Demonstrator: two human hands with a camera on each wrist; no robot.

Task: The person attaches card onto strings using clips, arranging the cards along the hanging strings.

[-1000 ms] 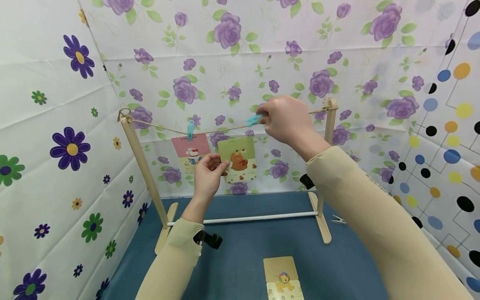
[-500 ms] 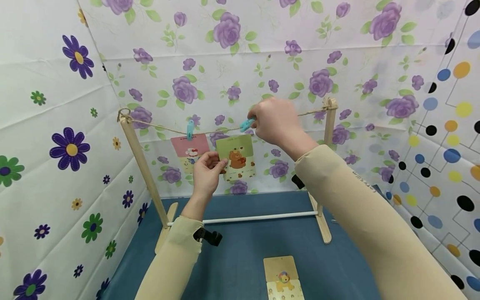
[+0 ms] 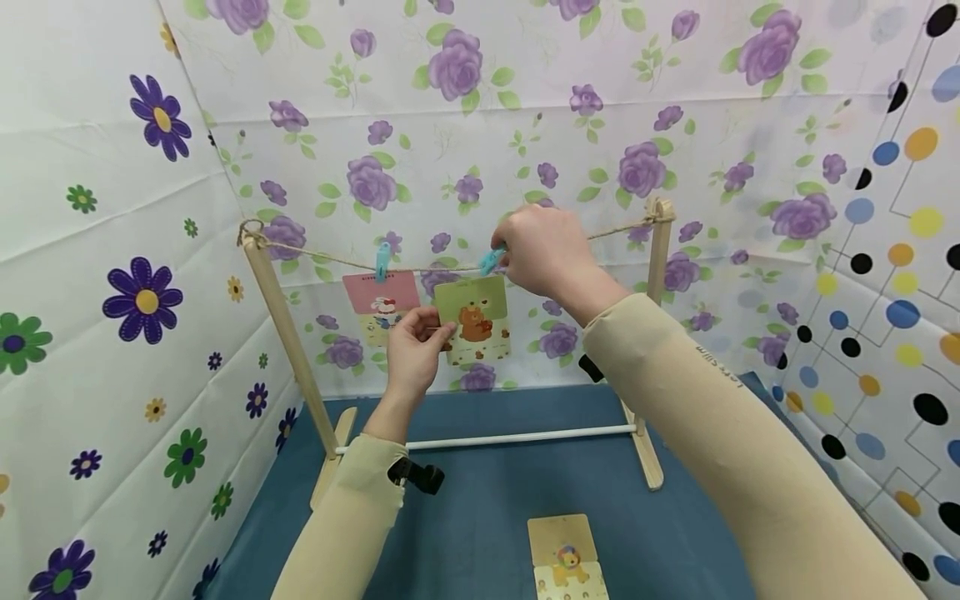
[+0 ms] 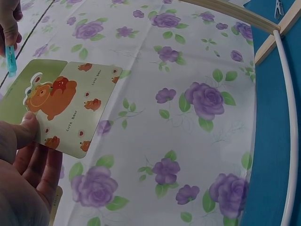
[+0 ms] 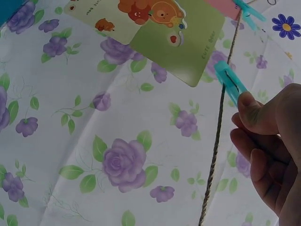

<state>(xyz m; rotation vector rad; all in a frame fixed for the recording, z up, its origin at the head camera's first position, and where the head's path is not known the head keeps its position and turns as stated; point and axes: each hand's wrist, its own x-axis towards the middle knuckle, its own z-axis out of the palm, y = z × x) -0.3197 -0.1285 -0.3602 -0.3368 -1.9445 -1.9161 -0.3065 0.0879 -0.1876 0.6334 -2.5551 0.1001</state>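
Note:
My left hand [image 3: 416, 348] pinches the left edge of a green card with a brown bear [image 3: 474, 323], thumb in front and fingers behind. The card hangs upright just below the twine [image 3: 450, 268]. My right hand [image 3: 547, 254] pinches a light blue clothespin [image 3: 491, 261] at the twine, above the card's upper right corner. In the right wrist view the clothespin [image 5: 229, 82] overlaps the twine, apart from the card's top edge. A pink and yellow card [image 3: 378, 296] hangs to the left from another blue clothespin [image 3: 382, 262], partly hidden by my left hand.
Wooden posts [image 3: 288, 333] hold the twine at both ends, joined low down by a white rod [image 3: 517, 437]. On the blue tabletop [image 3: 465, 517] lies a tan card with a lion [image 3: 567, 558]. A floral cloth [image 3: 480, 133] stands behind.
My right hand has moved left and slightly down along the twine with the clothespin, nearer the green card's top edge. My left hand has kept its pinch on the card, almost still.

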